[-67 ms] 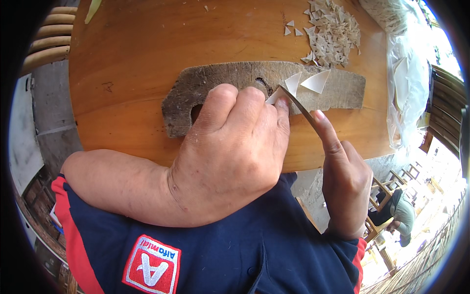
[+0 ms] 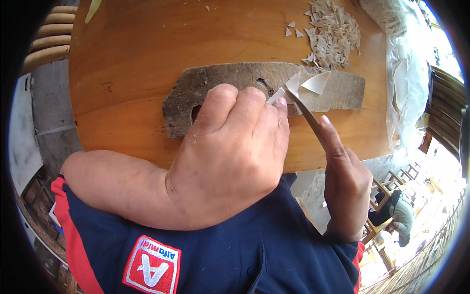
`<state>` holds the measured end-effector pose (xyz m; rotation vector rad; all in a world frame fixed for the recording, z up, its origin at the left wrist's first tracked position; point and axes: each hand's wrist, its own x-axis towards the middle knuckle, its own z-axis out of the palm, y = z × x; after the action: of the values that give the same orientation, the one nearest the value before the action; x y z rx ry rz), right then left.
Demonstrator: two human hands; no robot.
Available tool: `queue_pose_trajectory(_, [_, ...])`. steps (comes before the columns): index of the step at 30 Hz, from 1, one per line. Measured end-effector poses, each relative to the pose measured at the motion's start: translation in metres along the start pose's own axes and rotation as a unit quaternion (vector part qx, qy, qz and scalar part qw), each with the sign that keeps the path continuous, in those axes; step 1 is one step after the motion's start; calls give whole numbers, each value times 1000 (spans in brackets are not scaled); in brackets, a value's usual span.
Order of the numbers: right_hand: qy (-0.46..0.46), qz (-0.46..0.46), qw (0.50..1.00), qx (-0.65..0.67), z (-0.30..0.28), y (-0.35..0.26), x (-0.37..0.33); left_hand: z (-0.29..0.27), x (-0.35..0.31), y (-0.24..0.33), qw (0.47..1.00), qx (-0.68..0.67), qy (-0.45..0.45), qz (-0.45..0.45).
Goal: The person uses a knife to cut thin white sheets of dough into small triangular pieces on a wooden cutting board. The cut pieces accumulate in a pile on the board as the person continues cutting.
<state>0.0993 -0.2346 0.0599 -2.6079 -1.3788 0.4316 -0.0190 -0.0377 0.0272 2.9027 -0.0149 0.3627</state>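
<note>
My left hand point(image 2: 235, 139) is closed over the near edge of a worn wooden cutting board point(image 2: 220, 76). A thin off-white piece point(image 2: 276, 96) pokes out past its thumb and fingers, pinned to the board. In my right hand point(image 2: 345, 183) is a narrow knife point(image 2: 311, 117), forefinger stretched along its back; the handle is hidden in the palm. The blade tip lies just right of the held piece, over a white sliver point(image 2: 293, 85). A larger white triangular piece point(image 2: 317, 82) rests on the board farther right.
Small white triangular chips point(image 2: 335, 36) are heaped beyond the board on the wooden table point(image 2: 122, 59). A clear plastic bag point(image 2: 401, 93) with pale sheets stands along the table's right edge. Past it, at lower right, another person point(image 2: 399, 213) bends among wooden stools.
The knife and my right hand have shifted slightly right and toward me, so the blade tip has moved off the held piece. My left hand stays put.
</note>
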Motion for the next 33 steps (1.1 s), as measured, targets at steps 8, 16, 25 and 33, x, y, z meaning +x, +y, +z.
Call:
queue_pose_trajectory(8, [7, 39, 992, 121, 1, -7, -10, -5, -1, -2, 999, 28, -13, -18])
queue_pose_trajectory(16, [-17, 83, 988, 131, -1, -12, -7, -2, 2, -2, 1000, 19, -9, -14])
queue_pose_trajectory(25, [-2, 44, 993, 110, 7, -13, 2, -2, 2, -2, 1000, 15, 3, -14])
queue_pose_trajectory(33, [27, 4, 994, 104, 14, -7, 7, 2, 3, -4, 1000, 16, 4, -8])
